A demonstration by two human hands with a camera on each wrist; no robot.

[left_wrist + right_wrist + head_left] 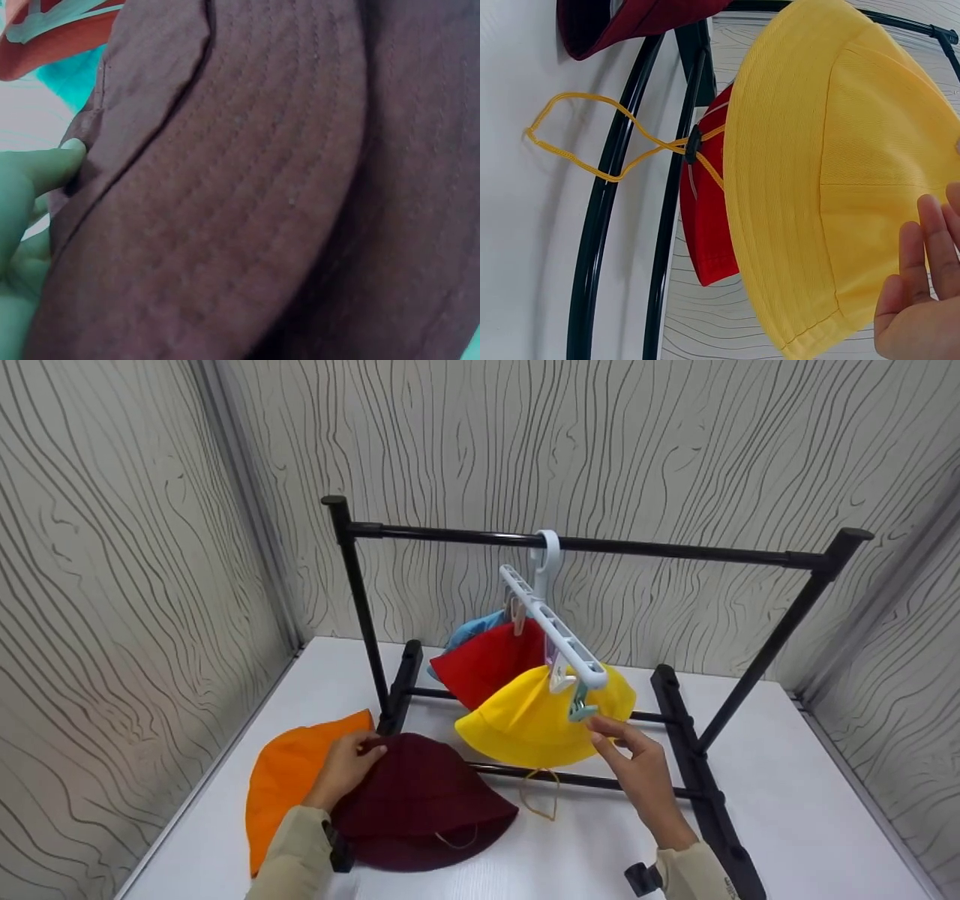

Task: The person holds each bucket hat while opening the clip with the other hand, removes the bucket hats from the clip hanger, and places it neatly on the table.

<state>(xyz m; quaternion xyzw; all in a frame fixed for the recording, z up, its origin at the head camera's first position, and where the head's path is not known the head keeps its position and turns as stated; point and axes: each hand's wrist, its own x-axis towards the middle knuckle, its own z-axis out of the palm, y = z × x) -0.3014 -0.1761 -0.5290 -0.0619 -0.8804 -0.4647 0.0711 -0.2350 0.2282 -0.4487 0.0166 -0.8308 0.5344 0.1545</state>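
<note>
My left hand pinches the crown of a maroon bucket hat, which hangs tilted above the white tabletop. In the left wrist view, the stitched brim of this hat fills most of the picture. My right hand is at the near end of a pale blue clip hanger, fingertips just under a green clip. The right wrist view shows its other fingers loosely extended beside a yellow bucket hat. That hat hangs from a white clip. Thumb and index contact with the green clip is unclear.
A black rack carries the hanger on its top bar. Behind the yellow hat hang a red hat and a blue hat. An orange hat lies at left. A yellow cord dangles below the yellow hat.
</note>
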